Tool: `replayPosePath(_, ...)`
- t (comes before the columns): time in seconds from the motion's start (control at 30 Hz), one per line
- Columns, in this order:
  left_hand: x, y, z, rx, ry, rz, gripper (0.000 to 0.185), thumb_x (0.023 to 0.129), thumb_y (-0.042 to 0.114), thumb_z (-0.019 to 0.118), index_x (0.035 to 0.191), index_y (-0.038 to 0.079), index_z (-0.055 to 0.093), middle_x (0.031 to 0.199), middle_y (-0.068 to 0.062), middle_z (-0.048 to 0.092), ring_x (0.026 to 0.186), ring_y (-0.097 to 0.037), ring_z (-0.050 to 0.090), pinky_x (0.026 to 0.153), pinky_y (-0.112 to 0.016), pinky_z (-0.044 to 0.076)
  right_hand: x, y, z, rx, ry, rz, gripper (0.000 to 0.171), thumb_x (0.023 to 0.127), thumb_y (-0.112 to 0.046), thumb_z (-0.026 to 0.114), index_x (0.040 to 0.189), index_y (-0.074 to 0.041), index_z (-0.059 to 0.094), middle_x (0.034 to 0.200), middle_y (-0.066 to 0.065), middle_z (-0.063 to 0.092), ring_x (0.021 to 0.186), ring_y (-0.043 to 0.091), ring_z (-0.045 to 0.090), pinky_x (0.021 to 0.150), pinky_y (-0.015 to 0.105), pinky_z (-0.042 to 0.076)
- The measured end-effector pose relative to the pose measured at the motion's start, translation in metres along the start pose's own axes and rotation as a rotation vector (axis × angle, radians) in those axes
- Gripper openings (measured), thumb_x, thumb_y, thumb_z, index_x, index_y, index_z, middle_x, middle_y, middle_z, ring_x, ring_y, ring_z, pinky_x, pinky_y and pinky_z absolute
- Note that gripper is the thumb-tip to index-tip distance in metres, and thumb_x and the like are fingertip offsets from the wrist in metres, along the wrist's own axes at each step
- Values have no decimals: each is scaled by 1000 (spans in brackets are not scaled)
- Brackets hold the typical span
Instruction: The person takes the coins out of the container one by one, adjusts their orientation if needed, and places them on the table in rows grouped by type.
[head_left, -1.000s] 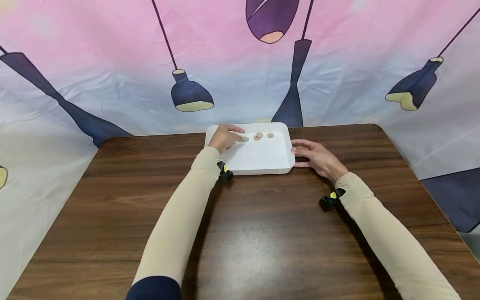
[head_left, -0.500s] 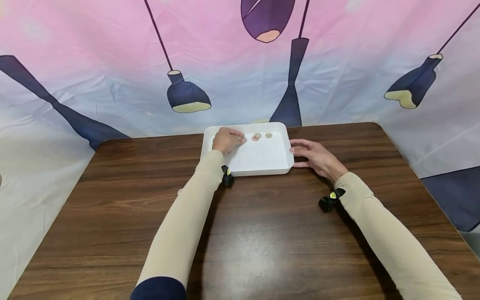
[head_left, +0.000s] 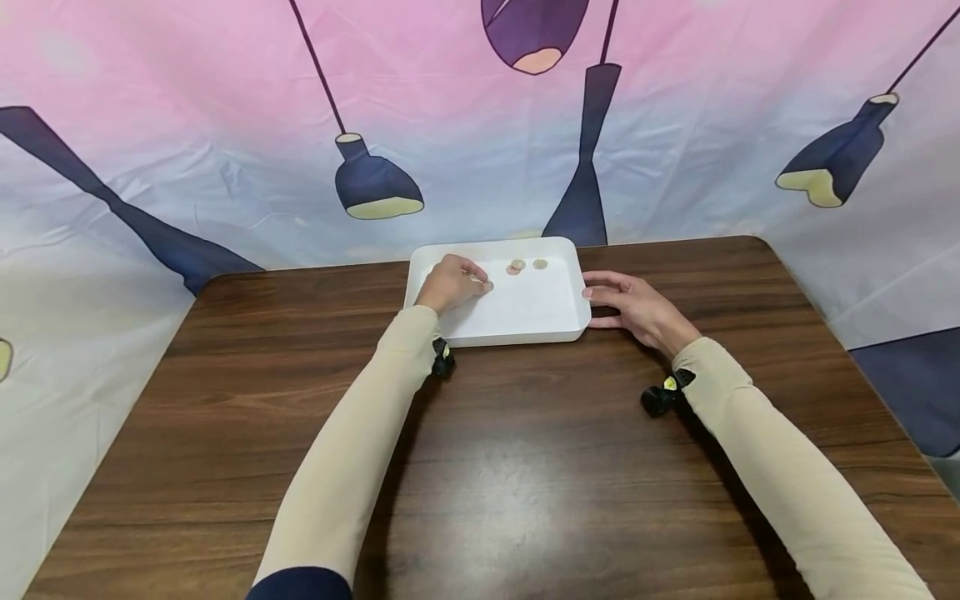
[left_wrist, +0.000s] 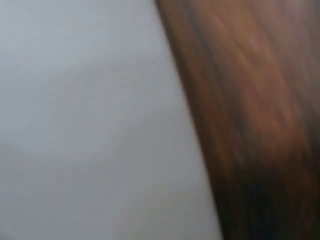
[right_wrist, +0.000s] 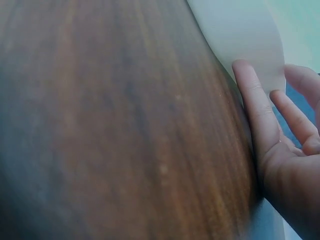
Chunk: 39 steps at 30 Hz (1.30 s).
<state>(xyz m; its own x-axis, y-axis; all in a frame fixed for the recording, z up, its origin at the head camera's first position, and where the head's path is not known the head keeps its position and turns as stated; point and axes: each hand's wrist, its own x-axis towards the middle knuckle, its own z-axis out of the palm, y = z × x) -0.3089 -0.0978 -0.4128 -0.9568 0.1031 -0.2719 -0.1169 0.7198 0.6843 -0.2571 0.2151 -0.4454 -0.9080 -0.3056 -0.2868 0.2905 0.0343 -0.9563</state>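
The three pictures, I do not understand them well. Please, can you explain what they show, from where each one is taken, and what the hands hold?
A person works with two bare hands at a brown table. The wide picture comes from a camera on the head; the two close ones come from small cameras on the wrists. The left one is blurred. A white tray sits on the table with coins inside. The left hand is in the tray, fingers curled at one coin. The right hand rests open against the tray's side.

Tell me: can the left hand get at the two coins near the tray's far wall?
Probably yes: the left hand is already inside the white tray, and bare tray floor lies between it and the coins.
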Motion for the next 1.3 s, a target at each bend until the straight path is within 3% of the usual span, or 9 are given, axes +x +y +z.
replayPosePath(0.13, -3, 2, 0, -15, -28, -17, 27, 99, 28, 76, 123, 15, 74, 115, -6, 66, 63, -14, 51, 65, -30, 45, 0, -2, -1, 1, -5, 2, 60, 108, -20, 63, 162, -6, 39, 147, 14, 49, 114, 15, 65, 93, 35, 61)
replayPosePath(0.2, -3, 2, 1, -28, -13, -26, 25, 99, 26, 77, 121, 16, 75, 99, -4, 65, 59, -12, 50, 63, -30, 45, 0, -2, -1, 3, -6, 2, 60, 108, -20, 63, 162, -6, 39, 146, 14, 50, 114, 15, 65, 93, 35, 61)
replayPosePath(0.27, -4, 2, 2, -38, 1, -33, 22, 98, 25, 78, 117, 16, 77, 95, -4, 65, 58, -11, 51, 63, -29, 46, 0, -2, -1, 6, -4, 4, 60, 108, -21, 64, 161, -6, 40, 146, 13, 50, 114, 15, 65, 93, 35, 60)
replayPosePath(0.53, -4, 2, -1, 7, -89, -44, 24, 102, 21, 72, 120, 4, 69, 119, -9, 64, 58, -8, 53, 69, -25, 51, 1, 0, 2, 13, -2, 10, 61, 108, -20, 64, 161, -6, 39, 143, 12, 53, 111, 13, 67, 93, 35, 61)
replayPosePath(0.7, -5, 4, -2, 54, -136, -46, 26, 104, 19, 69, 123, 1, 65, 114, -9, 62, 63, -8, 57, 77, -28, 59, 3, 2, 3, 15, -2, 16, 61, 108, -20, 64, 161, -6, 39, 143, 12, 53, 111, 13, 67, 93, 35, 61)
replayPosePath(0.87, -10, 2, -3, 45, -75, -36, 23, 102, 21, 72, 119, 6, 68, 112, -8, 65, 64, -12, 65, 81, -32, 57, 4, 2, 3, 19, 2, 15, 59, 108, -18, 63, 162, -6, 39, 144, 12, 52, 112, 14, 66, 92, 35, 61)
replayPosePath(1.03, -16, -2, -4, 106, -1, 45, 19, 100, 19, 75, 116, 9, 76, 118, -9, 69, 64, -14, 63, 69, -31, 57, 3, 0, 3, 21, -1, 12, 59, 108, -19, 63, 161, -7, 40, 143, 10, 52, 113, 15, 65, 93, 35, 61)
replayPosePath(1.17, -19, -5, -4, 144, 7, 82, 18, 100, 20, 75, 115, 12, 79, 111, -7, 69, 65, -14, 60, 63, -28, 49, 2, -1, 1, 13, 0, 13, 59, 108, -19, 63, 161, -7, 40, 141, 8, 53, 114, 14, 65, 93, 35, 61)
replayPosePath(1.3, -21, -10, -3, 93, -21, 118, 22, 98, 21, 77, 119, 12, 79, 95, -6, 63, 64, -13, 55, 64, -28, 42, 0, -1, 0, 18, -1, 11, 58, 109, -19, 62, 161, -7, 40, 140, 7, 53, 113, 14, 65, 92, 34, 61)
